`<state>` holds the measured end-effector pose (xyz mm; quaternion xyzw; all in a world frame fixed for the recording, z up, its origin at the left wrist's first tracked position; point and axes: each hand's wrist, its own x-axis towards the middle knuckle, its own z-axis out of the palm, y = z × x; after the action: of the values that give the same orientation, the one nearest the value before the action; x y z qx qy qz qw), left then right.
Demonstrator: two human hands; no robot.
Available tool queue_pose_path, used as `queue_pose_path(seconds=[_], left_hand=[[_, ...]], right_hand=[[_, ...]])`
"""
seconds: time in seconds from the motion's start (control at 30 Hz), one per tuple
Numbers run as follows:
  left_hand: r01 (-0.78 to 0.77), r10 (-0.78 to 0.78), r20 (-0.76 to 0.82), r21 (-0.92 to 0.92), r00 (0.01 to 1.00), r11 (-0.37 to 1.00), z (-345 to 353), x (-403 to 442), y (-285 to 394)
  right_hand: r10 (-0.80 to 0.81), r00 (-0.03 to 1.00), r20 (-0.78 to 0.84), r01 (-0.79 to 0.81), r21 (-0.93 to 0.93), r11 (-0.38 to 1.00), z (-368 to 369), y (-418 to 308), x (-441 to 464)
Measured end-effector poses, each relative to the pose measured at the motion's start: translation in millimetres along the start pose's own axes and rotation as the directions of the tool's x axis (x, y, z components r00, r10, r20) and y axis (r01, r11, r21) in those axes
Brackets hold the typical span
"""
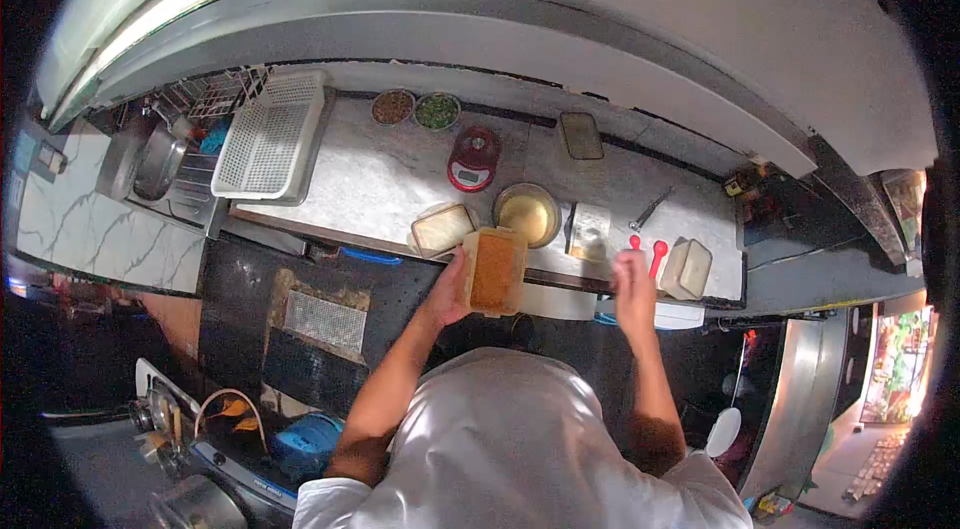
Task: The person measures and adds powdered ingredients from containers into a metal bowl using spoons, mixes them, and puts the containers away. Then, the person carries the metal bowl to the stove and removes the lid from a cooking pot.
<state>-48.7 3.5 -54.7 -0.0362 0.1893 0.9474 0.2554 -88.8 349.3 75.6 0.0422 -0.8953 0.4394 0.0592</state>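
My left hand (452,287) is wrapped round the side of a rectangular plastic container (495,274) of orange powder, tilted so its inside faces me, in front of the counter edge. My right hand (632,289) is over the counter edge at the right, its fingers smeared by motion. Just beyond its fingertips lies a small red spoon (635,242), and beside it a larger red measuring spoon (659,257); whether the hand touches either I cannot tell. A metal bowl (527,216) with pale yellow contents stands behind the container. Left of it sits a pale rectangular tub (444,231).
On the counter (370,164) are a red kitchen scale (474,159), bowls of brown bits (393,107) and chopped greens (437,111), a rectangular container (581,136), another tub (687,269), a flat packet (589,231) and a dark-handled tool (652,209). A white basket (270,136) stands left.
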Motion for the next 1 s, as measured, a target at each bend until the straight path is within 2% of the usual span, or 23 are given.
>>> queue_pose_path(seconds=[0.03,0.07,0.1,0.13,0.17,0.23,0.27,0.33,0.37,0.4,0.43,0.47,0.53,0.57,0.63,0.67,0.73,0.77,0.83,0.87,0.93,0.97,1.0], left_hand=[[0.009,-0.009,0.003,0.004,1.000,1.000,-2.4,4.6,-3.6],[0.005,-0.004,-0.024,0.037,1.000,0.999,-5.1,10.6,-8.5],[0.003,0.001,-0.048,0.068,0.999,0.998,-7.5,16.7,-12.9],[0.012,-0.010,-0.041,0.069,0.999,0.998,-8.8,21.2,-15.7],[0.060,-0.058,-0.062,0.046,0.996,0.997,-10.5,24.1,-17.1],[0.104,-0.102,-0.082,0.025,0.991,0.994,-12.5,28.1,-17.6],[0.129,-0.127,-0.056,0.032,0.990,0.991,-12.7,29.1,-16.4],[0.143,-0.141,-0.040,0.041,0.989,0.989,-14.3,28.6,-13.6],[0.138,-0.132,-0.100,0.056,0.986,0.989,-14.8,28.8,-13.7],[0.136,-0.123,-0.159,0.071,0.980,0.988,-15.7,28.5,-14.5],[0.131,-0.118,-0.163,0.070,0.980,0.989,-16.6,28.4,-14.5],[0.128,-0.117,-0.146,0.075,0.982,0.989,-16.9,28.8,-14.0],[0.127,-0.116,-0.135,0.079,0.984,0.989,-19.1,26.9,-15.0],[0.129,-0.117,-0.141,0.085,0.983,0.988,-18.6,26.0,-13.9],[0.127,-0.113,-0.149,0.093,0.982,0.988,-17.4,25.6,-9.5],[0.135,-0.120,-0.133,0.108,0.984,0.985,-12.9,24.0,-6.7],[0.138,-0.124,-0.121,0.121,0.985,0.983,-2.6,21.2,-4.0],[0.137,-0.125,-0.140,0.077,0.982,0.988,-0.1,21.1,-4.1],[0.133,-0.126,-0.159,0.033,0.979,0.991,4.9,20.0,-3.7],[0.118,-0.111,-0.136,0.046,0.985,0.992,6.7,19.6,-4.1],[0.100,-0.094,-0.111,0.057,0.989,0.993,9.6,18.7,-3.0],[0.102,-0.094,-0.123,0.054,0.988,0.993,7.1,17.7,-2.9],[0.103,-0.096,-0.134,0.050,0.986,0.993,4.8,17.0,-2.6]], right_hand=[[-0.013,0.986,0.169,0.028,-0.090,0.996,-1.1,-39.6,-2.9],[-0.144,0.961,0.237,0.180,-0.141,0.973,13.5,-41.8,-4.7],[-0.285,0.938,0.199,0.311,-0.113,0.944,36.8,-37.7,-7.0],[-0.246,0.926,0.288,0.328,-0.287,0.900,52.3,-44.3,-4.2],[-0.240,0.929,0.281,0.321,-0.293,0.901,71.6,-39.5,-6.6],[-0.181,0.847,0.499,0.438,-0.466,0.769,105.2,-23.9,-6.3],[-0.186,0.846,0.499,0.442,-0.463,0.769,106.1,-26.6,-8.3],[-0.410,0.754,0.513,0.583,-0.236,0.777,109.4,-33.3,-16.8],[-0.415,0.749,0.517,0.588,-0.228,0.776,110.3,-33.7,-17.4],[-0.381,0.730,0.568,0.539,-0.134,0.831,107.6,-32.2,-17.5],[-0.351,0.704,0.618,0.477,-0.045,0.878,103.9,-30.4,-15.9],[-0.354,0.699,0.621,0.480,-0.041,0.876,103.0,-23.9,-11.6],[-0.482,0.614,0.625,0.564,0.079,0.822,104.1,-4.7,-4.0],[-0.485,0.612,0.625,0.564,0.085,0.821,101.3,-1.8,-1.4],[-0.272,0.644,0.715,0.205,0.182,0.962,95.8,3.4,4.9],[-0.275,0.640,0.717,0.205,0.185,0.961,92.2,6.0,6.4],[-0.028,0.680,0.733,-0.220,0.241,0.945,86.7,10.7,9.3],[-0.031,0.678,0.735,-0.220,0.243,0.945,85.5,9.3,10.4],[0.107,0.690,0.716,-0.517,0.384,0.765,82.8,6.5,12.6],[0.105,0.689,0.717,-0.516,0.384,0.765,82.7,10.8,15.3],[0.179,0.607,0.775,-0.687,0.397,0.609,82.4,19.2,21.6],[0.179,0.606,0.775,-0.686,0.396,0.611,80.8,13.7,22.3],[0.227,0.601,0.767,-0.739,0.424,0.524,78.6,8.2,21.7]])
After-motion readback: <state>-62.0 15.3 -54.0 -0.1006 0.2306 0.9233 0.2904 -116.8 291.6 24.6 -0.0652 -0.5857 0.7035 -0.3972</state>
